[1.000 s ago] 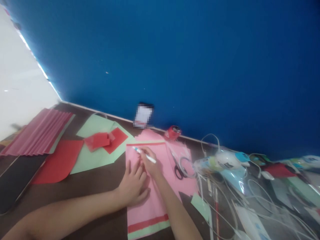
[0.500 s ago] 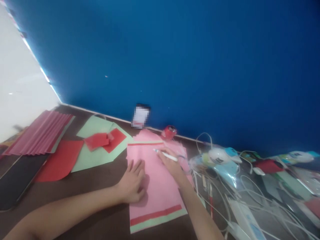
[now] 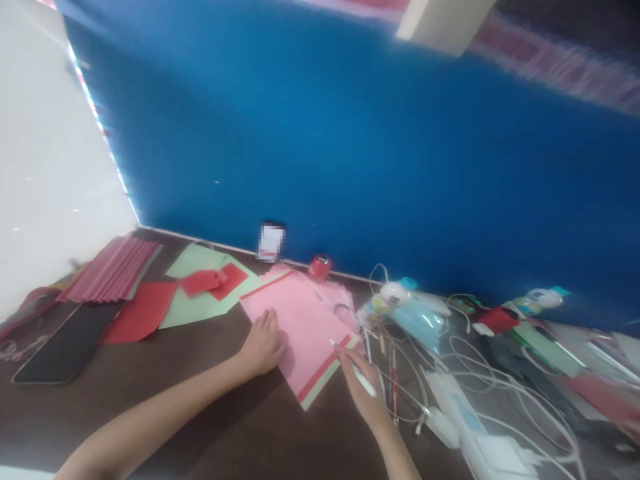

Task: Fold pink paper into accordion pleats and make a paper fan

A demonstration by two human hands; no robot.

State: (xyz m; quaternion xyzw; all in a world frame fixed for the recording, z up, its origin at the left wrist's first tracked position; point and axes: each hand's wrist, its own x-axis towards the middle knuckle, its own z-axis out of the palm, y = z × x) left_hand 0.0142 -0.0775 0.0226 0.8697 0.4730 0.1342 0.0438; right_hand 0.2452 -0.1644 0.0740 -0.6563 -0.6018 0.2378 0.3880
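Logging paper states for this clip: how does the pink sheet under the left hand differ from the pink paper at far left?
The pink sheet lies flat and smooth; the pleated pink paper is folded into ridges. The left hand rests on the sheet, and the right hand, holding a white pen, is at its edge; no hand touches the pleated paper. The sheet is paler. Both lie on the brown table.

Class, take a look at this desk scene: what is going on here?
A person works at a dark table beside a blue wall. The left hand lies flat on a pink sheet. The right hand has a white pen in its grip, tip at the sheet's red-striped edge. Red papers and green paper lie left; cables lie right.
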